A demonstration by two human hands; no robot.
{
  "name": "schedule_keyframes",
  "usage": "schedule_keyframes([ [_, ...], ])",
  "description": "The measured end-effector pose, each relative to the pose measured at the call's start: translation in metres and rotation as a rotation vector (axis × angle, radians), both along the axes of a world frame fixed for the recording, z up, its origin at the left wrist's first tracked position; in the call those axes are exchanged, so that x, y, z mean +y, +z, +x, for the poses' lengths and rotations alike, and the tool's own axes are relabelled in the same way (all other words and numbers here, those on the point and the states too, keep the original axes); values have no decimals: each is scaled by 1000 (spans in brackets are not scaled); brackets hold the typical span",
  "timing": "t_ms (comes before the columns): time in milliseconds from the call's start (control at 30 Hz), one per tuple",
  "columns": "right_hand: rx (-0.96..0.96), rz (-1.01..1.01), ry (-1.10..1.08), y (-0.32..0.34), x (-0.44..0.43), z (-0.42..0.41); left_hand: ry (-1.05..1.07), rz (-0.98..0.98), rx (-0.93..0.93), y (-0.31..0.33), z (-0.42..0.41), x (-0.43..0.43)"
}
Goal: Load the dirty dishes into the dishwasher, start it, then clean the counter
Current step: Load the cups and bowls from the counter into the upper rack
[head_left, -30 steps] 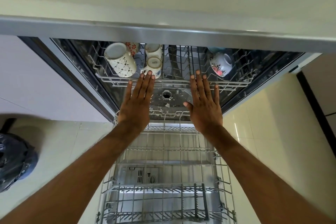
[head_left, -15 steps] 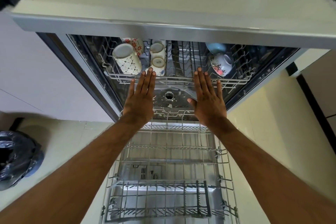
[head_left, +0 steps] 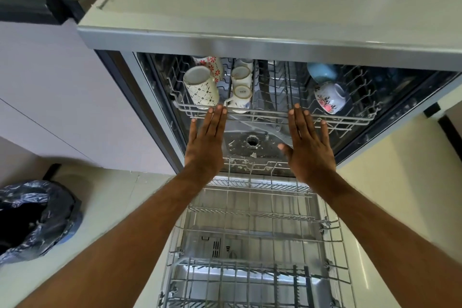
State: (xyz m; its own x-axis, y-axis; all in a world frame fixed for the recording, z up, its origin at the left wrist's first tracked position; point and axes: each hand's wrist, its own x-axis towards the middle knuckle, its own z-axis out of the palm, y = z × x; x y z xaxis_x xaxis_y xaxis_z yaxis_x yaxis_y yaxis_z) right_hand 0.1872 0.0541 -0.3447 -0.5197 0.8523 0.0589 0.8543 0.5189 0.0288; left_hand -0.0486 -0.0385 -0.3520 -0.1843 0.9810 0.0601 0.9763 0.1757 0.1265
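The dishwasher stands open under the counter (head_left: 275, 2). Its upper rack (head_left: 262, 114) sits inside and carries a patterned white mug (head_left: 201, 89), a red-flowered mug (head_left: 212, 67), two small cups (head_left: 241, 85), a blue cup (head_left: 321, 72) and a floral bowl (head_left: 330, 99). My left hand (head_left: 207, 140) and my right hand (head_left: 308, 142) are flat, fingers straight, fingertips against the rack's front rail. The lower rack (head_left: 255, 232) is pulled out over the open door below my arms and holds no dishes.
A bin lined with a dark plastic bag (head_left: 32, 220) stands on the floor at the left. White cabinet fronts (head_left: 50, 95) flank the dishwasher on the left. Pale floor tiles (head_left: 390, 195) lie to the right of the door.
Both hands have stayed flat at the upper rack's front rail and the rack has slid slightly further in. My view has shifted right and back, showing more of the counter.
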Motion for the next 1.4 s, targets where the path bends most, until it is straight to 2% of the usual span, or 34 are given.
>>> schedule_keyframes([
  [900, 73, -10, -16, -7, 4, 0, -37, -55, 47, 5, -8, -1],
  [1133, 15, -10, 56, 8, 1, 14, -25, -124, 54, 17, -2, -7],
  [1400, -48, -40, -38, 26, -31, 32, -12, -129, 17, 35, 30, -25],
])
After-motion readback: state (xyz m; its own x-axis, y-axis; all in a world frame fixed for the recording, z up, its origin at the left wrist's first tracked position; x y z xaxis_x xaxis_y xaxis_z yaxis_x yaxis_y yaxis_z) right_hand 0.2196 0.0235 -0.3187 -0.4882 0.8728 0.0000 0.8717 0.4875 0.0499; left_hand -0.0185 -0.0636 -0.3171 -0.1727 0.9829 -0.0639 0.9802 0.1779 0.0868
